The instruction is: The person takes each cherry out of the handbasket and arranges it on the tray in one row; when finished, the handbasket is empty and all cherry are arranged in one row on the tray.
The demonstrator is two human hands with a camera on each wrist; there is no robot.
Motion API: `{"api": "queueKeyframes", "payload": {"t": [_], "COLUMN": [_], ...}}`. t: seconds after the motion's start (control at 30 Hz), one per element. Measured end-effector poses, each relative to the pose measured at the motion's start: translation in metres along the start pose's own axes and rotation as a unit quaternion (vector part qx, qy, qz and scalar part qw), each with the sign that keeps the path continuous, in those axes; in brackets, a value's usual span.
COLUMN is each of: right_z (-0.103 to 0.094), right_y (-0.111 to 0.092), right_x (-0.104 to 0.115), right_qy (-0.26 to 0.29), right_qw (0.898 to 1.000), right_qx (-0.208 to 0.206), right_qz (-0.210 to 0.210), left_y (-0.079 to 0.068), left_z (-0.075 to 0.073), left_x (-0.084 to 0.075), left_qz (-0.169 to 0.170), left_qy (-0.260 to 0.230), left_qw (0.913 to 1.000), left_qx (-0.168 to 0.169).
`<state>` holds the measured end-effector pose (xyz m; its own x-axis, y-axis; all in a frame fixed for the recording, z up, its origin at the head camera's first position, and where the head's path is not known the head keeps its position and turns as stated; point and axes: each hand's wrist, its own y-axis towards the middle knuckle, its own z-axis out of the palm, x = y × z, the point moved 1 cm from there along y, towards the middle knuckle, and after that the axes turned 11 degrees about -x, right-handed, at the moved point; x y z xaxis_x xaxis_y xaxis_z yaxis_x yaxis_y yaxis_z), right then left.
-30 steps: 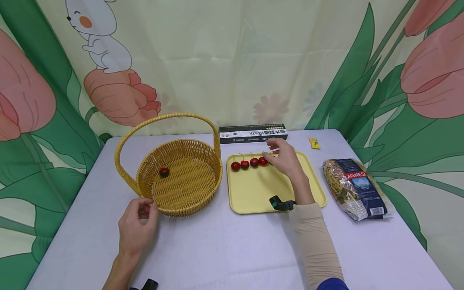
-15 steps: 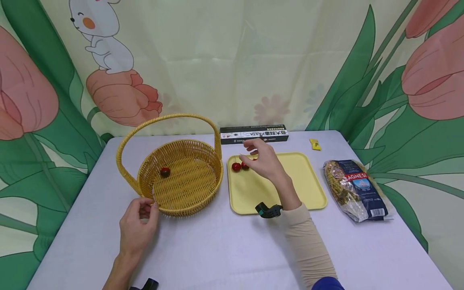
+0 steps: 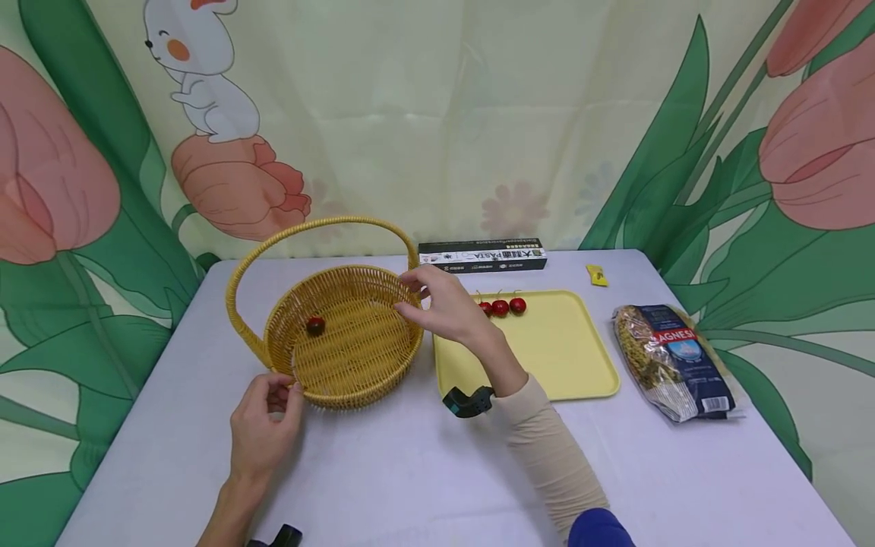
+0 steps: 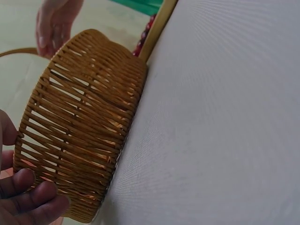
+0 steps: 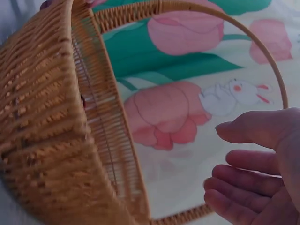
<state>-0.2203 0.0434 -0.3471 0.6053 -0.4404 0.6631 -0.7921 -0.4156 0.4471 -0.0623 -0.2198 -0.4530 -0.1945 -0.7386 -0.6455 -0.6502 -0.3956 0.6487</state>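
A round wicker basket [image 3: 355, 391] with a tall arched handle stands at the left, one dark red cherry [image 3: 315, 326] inside it. My left hand [image 3: 263, 425] holds the basket's near-left rim, with curled fingers against the woven side in the left wrist view. My right hand [image 3: 447, 308] is over the basket's right rim by the handle's foot. Its fingers are loosely bent with nothing between them, as the right wrist view shows. Behind that hand, red cherries [image 3: 500, 308] with stems lie in a row on the yellow tray [image 3: 540, 365]; part of the row is hidden.
At the back of the white-covered table [image 3: 410, 471] lies a long black pasta box [image 3: 481, 257]. A small yellow packet [image 3: 597, 275] is near the back right. To the tray's right sits a bag of pasta [image 3: 677, 361]. A printed curtain [image 3: 383, 114] hangs behind.
My right hand has moved left from the cherry row on the tray to the basket's right rim. My left hand stays at the basket. The view has shifted slightly.
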Motion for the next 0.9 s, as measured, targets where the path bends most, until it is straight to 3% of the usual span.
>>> {"api": "queueKeyframes", "payload": {"t": [0.23,0.5,0.9], "right_z": [0.026,0.053,0.099], "right_y": [0.023,0.048,0.069], "right_x": [0.016,0.025,0.009], "right_qy": [-0.035,-0.043,-0.056], "right_qw": [0.998,0.995,0.988], "right_qx": [0.053,0.091,0.139], "right_qz": [-0.018,-0.005,0.033], "left_y": [-0.001,0.0,0.0], "left_z": [0.0,0.0,0.0], "left_x": [0.0,0.0,-0.001], "left_qz": [0.0,0.006,0.008], "left_qy": [0.004,-0.001,-0.003], "left_qw": [1.0,1.0,1.0], "left_qx": [0.0,-0.004,-0.002]}}
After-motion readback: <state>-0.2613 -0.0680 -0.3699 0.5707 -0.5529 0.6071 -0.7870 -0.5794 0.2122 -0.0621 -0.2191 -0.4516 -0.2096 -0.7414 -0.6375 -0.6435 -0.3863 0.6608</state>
